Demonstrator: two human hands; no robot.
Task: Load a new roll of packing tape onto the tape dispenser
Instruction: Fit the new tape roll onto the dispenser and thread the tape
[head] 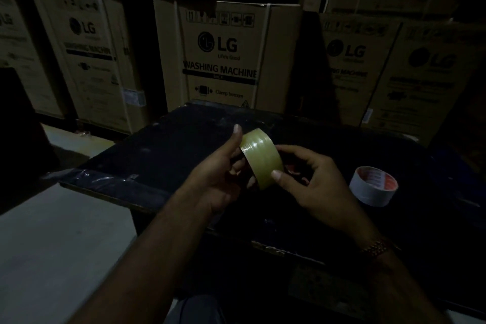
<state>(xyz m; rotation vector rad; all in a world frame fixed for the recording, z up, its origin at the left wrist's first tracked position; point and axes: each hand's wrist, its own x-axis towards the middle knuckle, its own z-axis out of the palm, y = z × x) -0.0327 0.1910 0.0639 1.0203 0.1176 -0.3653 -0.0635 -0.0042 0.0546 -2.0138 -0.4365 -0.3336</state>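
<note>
— Head view is dim; the dispenser can't be made out. Grip?
— Left hand [223,173] and right hand [313,179] both clasp the yellowish tape roll [263,158] above the black table [163,150]. A white roll [373,187] lies right; cartons [226,55] stand far.

Stacked LG washing-machine cartons [223,58] behind dark table [163,150]; gold bracelet [374,247].

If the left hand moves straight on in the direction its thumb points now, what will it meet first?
Probably nothing nearby. The left hand grips the yellowish tape roll, thumb pointing up and away over the dark table. Beyond stands the LG washing machine carton, though depth is unclear.
</note>
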